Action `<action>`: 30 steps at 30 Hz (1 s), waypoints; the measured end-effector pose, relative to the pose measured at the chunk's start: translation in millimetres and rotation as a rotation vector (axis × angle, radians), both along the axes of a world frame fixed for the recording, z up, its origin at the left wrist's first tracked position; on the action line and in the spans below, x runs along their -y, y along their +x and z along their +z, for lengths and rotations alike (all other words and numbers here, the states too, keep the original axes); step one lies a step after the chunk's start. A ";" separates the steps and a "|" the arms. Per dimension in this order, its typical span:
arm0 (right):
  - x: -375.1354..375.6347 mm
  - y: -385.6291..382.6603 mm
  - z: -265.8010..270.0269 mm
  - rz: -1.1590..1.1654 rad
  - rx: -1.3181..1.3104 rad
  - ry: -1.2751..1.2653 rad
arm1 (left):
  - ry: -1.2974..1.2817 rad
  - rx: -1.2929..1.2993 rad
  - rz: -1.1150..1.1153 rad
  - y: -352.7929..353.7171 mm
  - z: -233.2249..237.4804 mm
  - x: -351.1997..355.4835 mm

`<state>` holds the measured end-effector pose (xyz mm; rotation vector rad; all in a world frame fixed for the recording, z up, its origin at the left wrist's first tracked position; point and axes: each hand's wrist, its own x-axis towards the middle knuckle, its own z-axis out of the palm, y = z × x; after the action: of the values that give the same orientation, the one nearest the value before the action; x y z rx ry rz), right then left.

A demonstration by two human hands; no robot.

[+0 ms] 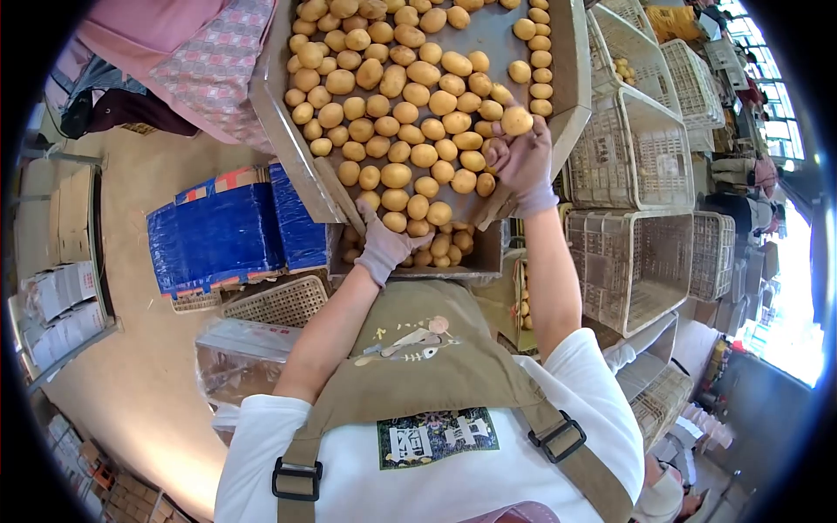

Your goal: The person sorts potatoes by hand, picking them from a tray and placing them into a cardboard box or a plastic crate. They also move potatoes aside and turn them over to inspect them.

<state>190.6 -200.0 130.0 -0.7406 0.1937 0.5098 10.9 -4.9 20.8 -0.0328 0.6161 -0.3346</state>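
My right hand (526, 166), in a thin pale glove, pinches a small round potato (516, 120) above the right side of the metal sorting tray (466, 39). Many yellow-brown potatoes (423, 155) lie spread over that tray. At the tray's narrow near mouth, my left hand (386, 247), also gloved, has its thumb and fingers spread beside the potatoes there. Just below the mouth sits a box (488, 253) partly filled with potatoes, its near left part covered by my left hand.
Stacked white plastic crates (641, 253) stand on the right, some holding potatoes. To the left are a blue-wrapped box (214, 231), a plastic basket (279, 301) and a plastic-wrapped carton (240, 357). A person in a pink patterned garment (209, 70) is at the upper left.
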 end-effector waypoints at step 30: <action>133.8 -195.7 -9.3 -0.064 0.385 -1.658 | 0.055 0.017 -0.026 -1.6 4.6 -3.7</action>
<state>-5.1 -333.8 120.7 -2.4097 0.2572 0.0197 9.3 -1.2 25.3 0.0309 0.6086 -0.3422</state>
